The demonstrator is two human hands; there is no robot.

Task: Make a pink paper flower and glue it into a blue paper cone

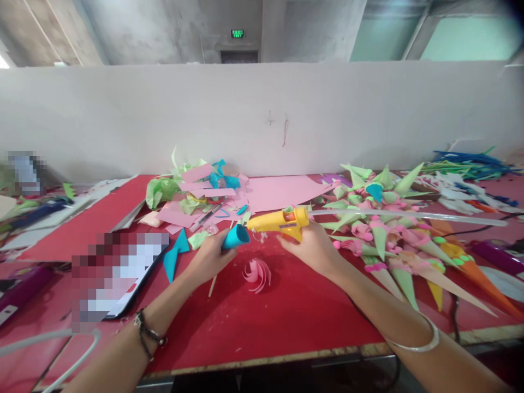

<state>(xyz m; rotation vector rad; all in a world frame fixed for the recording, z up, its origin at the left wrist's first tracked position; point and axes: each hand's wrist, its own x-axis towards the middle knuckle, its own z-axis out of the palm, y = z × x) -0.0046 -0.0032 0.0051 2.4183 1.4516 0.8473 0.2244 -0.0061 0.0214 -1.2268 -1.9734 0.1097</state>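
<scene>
In my left hand (213,255) is a rolled blue paper cone (236,237), its round opening turned to the right. My right hand (313,248) grips a yellow hot glue gun (278,221), whose nozzle points left at the rim of the cone; whether they touch I cannot tell. A long clear glue stick (409,215) sticks out of the back of the gun. Below and between my hands a pink swirled paper piece (257,275) lies on the red table (262,333). A thin wooden stick (212,286) lies beside my left hand.
Several paper cones (385,240) in green, pink and orange are heaped at the right. Pink sheets (282,192) and green scraps (164,190) lie toward the wall. Cut blue paper (174,256) and a phone (126,278) are at the left. Coloured strips (470,166) lie back right.
</scene>
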